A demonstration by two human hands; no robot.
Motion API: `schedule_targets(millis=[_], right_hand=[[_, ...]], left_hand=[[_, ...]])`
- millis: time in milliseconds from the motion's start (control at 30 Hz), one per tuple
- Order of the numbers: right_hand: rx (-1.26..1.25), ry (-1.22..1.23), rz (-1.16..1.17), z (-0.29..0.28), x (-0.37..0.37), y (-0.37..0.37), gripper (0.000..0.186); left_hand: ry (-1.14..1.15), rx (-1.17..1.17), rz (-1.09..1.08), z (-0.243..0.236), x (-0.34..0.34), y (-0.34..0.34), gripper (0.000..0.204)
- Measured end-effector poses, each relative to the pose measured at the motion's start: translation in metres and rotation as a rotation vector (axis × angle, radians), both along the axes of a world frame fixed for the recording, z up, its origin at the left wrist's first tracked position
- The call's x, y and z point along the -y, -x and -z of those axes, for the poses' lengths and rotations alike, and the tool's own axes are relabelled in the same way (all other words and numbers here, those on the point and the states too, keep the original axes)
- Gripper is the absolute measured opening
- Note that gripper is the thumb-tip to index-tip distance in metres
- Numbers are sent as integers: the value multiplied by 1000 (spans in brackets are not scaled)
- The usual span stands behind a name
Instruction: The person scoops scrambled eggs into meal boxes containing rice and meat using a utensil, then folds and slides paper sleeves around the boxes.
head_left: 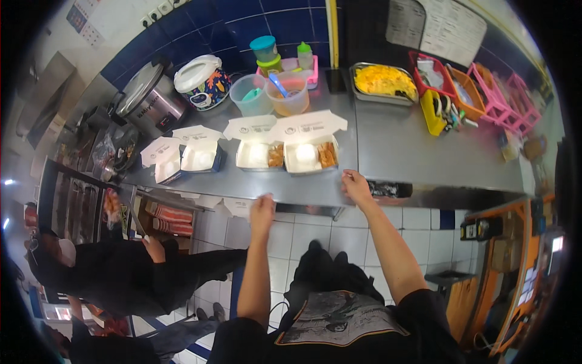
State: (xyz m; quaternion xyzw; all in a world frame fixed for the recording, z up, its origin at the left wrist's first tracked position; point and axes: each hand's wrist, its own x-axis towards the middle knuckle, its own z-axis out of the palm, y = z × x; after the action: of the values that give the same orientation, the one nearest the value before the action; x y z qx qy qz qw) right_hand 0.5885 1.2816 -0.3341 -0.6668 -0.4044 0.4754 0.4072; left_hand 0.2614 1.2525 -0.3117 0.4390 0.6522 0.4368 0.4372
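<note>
My left hand (262,209) hangs just past the counter's front edge with curled fingers; whether it holds anything is hidden. My right hand (354,185) is at the edge beside the boxes, fingers curled in, contents unclear. In front stand open white food boxes: two at centre (306,156) (254,155), each with a white mound and a browned piece, and two at left (199,158) (167,167), their contents less clear.
Behind are plastic containers (248,100), a patterned cooker (200,82), a steel pot (145,106), a tray of yellow food (383,82) and coloured baskets (479,91) on the steel counter (436,164). At lower left, a co-worker (103,273) holds long tongs; another person (121,346) is behind.
</note>
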Motion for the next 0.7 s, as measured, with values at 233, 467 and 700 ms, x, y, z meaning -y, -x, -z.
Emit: schedule_targets(millis=[233,467,700], right_hand=[[485,-77,-196,4,-76,6,45],[452,60,-9,12,-67,-72,34],[397,-22,181,-22,-9,-219,34]], left_hand=[[-280,-676,-209,73,-187,107,44],[-201,-577,103,120,-205,111,40],[-2,-338,154,59,-180,-44,50]])
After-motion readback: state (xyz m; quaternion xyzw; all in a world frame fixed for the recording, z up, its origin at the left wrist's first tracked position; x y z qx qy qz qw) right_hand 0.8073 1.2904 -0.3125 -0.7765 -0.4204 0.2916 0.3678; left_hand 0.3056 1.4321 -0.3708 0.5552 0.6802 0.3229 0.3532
